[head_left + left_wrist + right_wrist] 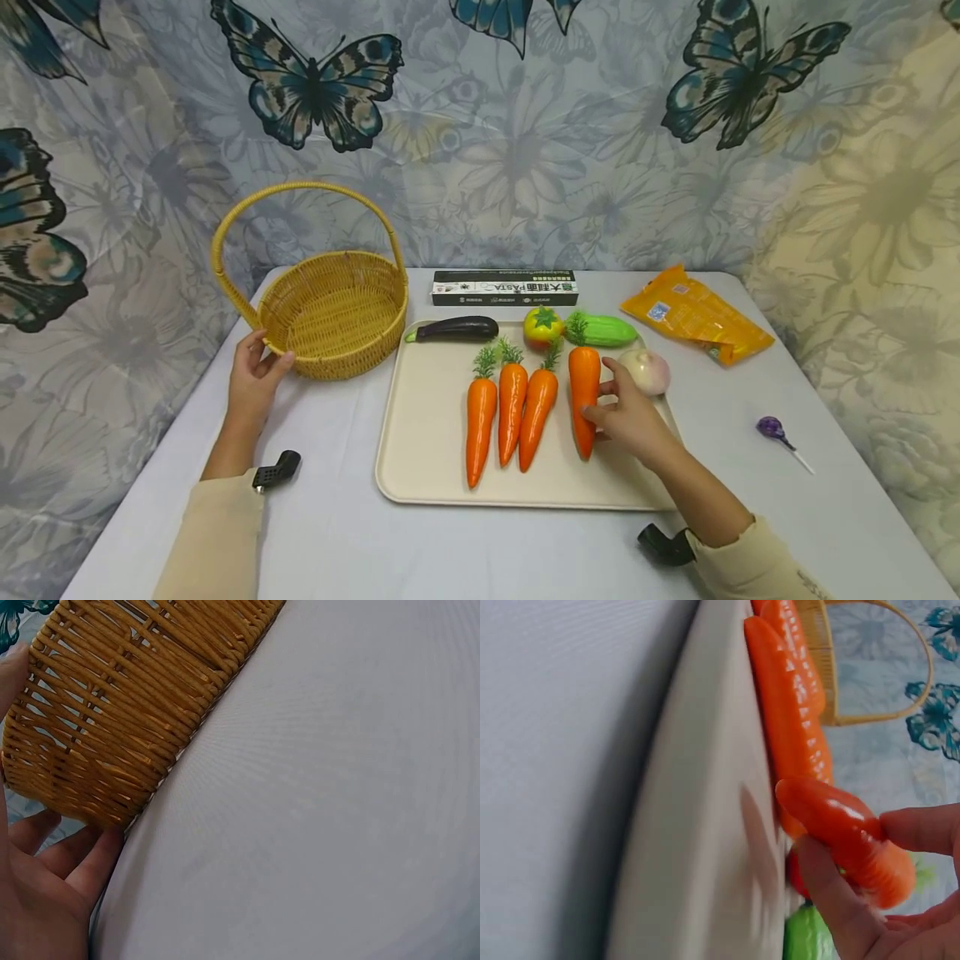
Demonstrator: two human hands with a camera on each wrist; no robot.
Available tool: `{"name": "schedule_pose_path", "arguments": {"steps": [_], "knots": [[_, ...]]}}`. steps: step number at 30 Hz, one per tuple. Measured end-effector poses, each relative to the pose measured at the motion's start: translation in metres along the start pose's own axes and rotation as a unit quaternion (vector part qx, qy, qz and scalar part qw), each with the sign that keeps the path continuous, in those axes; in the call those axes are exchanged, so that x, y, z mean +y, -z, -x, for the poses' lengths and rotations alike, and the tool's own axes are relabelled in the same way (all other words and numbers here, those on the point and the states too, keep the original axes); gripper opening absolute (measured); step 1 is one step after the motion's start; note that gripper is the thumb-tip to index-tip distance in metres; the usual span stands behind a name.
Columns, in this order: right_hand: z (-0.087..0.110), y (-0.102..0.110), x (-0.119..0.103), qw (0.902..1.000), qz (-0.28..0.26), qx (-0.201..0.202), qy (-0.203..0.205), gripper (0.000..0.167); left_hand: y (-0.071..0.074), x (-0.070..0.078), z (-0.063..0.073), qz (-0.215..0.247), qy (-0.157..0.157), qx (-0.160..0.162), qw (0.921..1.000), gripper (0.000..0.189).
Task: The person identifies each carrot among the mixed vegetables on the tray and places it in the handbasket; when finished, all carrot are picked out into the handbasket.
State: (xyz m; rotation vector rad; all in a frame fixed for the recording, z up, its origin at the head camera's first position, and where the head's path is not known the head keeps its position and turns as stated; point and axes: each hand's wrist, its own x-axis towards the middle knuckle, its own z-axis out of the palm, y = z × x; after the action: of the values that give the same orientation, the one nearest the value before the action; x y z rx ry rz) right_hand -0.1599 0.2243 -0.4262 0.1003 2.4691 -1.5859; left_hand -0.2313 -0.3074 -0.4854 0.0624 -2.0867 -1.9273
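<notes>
On the left, my left hand [251, 387] holds the near-left side of a yellow wicker basket [348, 364] with a tall hoop handle. In the left wrist view, the thumb and fingers span the basket's woven wall [112, 712]. My right hand [637, 423] pinches an orange carrot [584, 379] with a green top between thumb and fingers. From the right wrist view, this carrot [844, 825] hangs just above the cream tray [423, 450], its shadow beneath it. Three more carrots [481, 425] lie side by side on the tray, left of the held one.
Along the tray's back lie an eggplant [457, 328], a red-yellow tomato [542, 327] and a green cucumber [607, 331]. An onion [647, 372] sits behind my right hand. Beyond are a pasta box [505, 288], an orange bag [693, 315] and, right, a purple lollipop [771, 428].
</notes>
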Motion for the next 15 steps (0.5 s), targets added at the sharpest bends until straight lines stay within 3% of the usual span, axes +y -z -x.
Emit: {"name": "schedule_pose_path", "arguments": {"steps": [6, 15], "knots": [[-0.006, 0.005, -0.007, 0.9949, -0.087, -0.046, 0.021, 0.082, 0.0, -0.003, -0.001, 0.015, -0.007, 0.002, 0.9999, 0.065], [-0.037, 0.001, -0.011, 0.9841, -0.134, -0.111, 0.037, 0.073, 0.002, -0.004, -0.003, -0.009, 0.006, 0.005, 0.9999, 0.068]]}}
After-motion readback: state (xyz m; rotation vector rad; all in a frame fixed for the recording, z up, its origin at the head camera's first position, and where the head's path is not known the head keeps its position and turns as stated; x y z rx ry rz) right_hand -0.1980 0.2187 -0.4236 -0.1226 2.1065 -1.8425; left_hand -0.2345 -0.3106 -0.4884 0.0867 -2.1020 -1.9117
